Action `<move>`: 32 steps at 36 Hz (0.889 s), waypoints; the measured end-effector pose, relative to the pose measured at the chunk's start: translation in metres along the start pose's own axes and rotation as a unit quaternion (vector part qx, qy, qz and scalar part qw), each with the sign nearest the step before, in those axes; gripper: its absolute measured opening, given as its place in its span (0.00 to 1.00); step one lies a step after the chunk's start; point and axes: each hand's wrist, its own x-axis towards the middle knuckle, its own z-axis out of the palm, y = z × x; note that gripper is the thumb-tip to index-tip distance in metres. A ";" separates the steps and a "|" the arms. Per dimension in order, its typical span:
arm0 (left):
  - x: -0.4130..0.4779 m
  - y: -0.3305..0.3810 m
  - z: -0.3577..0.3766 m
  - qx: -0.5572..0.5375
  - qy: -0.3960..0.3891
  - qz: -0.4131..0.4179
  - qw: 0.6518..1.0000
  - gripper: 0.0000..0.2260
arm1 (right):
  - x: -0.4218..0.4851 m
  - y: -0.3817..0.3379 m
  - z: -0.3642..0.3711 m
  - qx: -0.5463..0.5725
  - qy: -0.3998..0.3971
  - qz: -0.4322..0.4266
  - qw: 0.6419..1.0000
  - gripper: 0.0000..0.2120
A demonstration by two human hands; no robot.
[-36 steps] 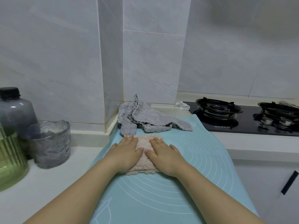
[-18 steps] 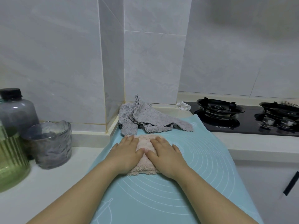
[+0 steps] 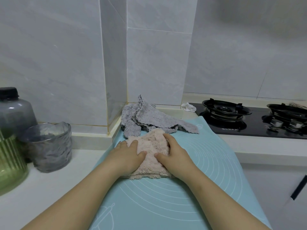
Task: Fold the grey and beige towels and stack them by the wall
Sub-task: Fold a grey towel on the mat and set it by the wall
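Observation:
The folded beige towel [image 3: 152,152] lies on the teal mat [image 3: 207,163] and bulges up between my hands. On its left side my left hand [image 3: 128,155] grips it, fingers curled over the edge and thumb on top. Over on the right side, my right hand [image 3: 175,152] holds it the same way, its fingers curving round the far corner. The grey towel [image 3: 149,119] lies crumpled and unfolded just behind, in the corner by the wall.
A grey glass cup [image 3: 49,146], a dark-capped jug [image 3: 15,112] and a green ribbed container [image 3: 10,165] stand at the left on the white counter. A black gas hob [image 3: 249,118] sits at the right, a small white scrap [image 3: 188,107] beside it.
My hands slid apart from the towel's middle to its two sides. Their fingers curled in, and the beige towel bunched up between them.

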 end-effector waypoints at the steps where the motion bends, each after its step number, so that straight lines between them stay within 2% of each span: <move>1: 0.000 0.000 0.000 -0.001 0.002 0.001 1.000 0.28 | 0.000 -0.001 0.001 0.027 0.008 -0.011 1.000 0.32; 7: 0.002 -0.002 0.001 -0.038 0.026 0.014 0.999 0.29 | 0.001 -0.002 0.001 0.175 0.041 -0.050 0.982 0.31; 11: 0.006 -0.004 -0.001 -0.195 0.079 0.048 0.976 0.32 | 0.000 -0.002 -0.007 0.282 0.051 -0.068 0.956 0.30; 13: 0.005 -0.003 -0.002 -0.296 0.093 0.057 0.949 0.34 | 0.001 -0.001 -0.011 0.331 0.055 -0.067 0.940 0.30; 17: 0.001 0.004 -0.007 -0.481 0.111 0.072 0.867 0.35 | 0.002 -0.002 -0.019 0.428 0.059 -0.054 0.900 0.31; 19: 0.002 0.004 -0.008 -0.538 0.109 0.059 0.834 0.38 | 0.001 -0.001 -0.023 0.466 0.053 -0.049 0.882 0.31; 23: 0.001 0.006 -0.010 -0.657 0.042 0.052 0.751 0.38 | 0.002 0.000 -0.026 0.507 0.054 -0.041 0.859 0.30; 26: -0.002 0.007 -0.010 -0.683 0.039 0.051 0.727 0.36 | 0.003 0.000 -0.026 0.513 0.054 -0.024 0.856 0.29; 28: -0.002 0.008 -0.010 -0.683 0.059 0.060 0.726 0.30 | 0.004 0.002 -0.026 0.515 0.046 -0.001 0.856 0.27; 32: 0.001 0.008 -0.006 -0.624 0.103 0.081 0.770 0.17 | 0.007 0.006 -0.021 0.463 0.011 0.062 0.884 0.27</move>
